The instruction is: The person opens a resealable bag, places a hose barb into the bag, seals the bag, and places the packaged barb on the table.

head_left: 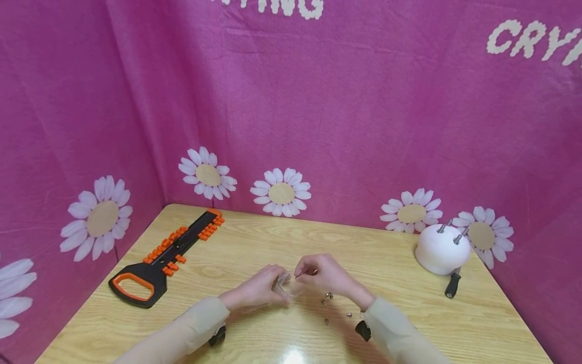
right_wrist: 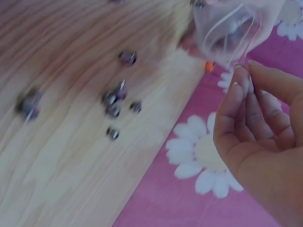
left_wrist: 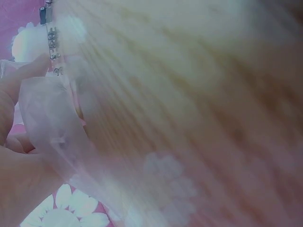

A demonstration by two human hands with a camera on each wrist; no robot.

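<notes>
My left hand grips a clear plastic bag, its thumb and fingers around the side of it. In the left wrist view the bag hangs limp and see-through beside the thumb. My right hand pinches the bag's edge between thumb and fingertips. A red line runs along that edge of the bag in the right wrist view. Several small shiny metal pieces lie loose on the wooden table, below and beside the right hand; blur hides their exact shape.
A long black rack with orange clips and a looped handle lies at the left. On the right stands a white rounded block with metal shafts sticking up, a black-handled tool beside it. Pink daisy-print cloth borders the wooden table.
</notes>
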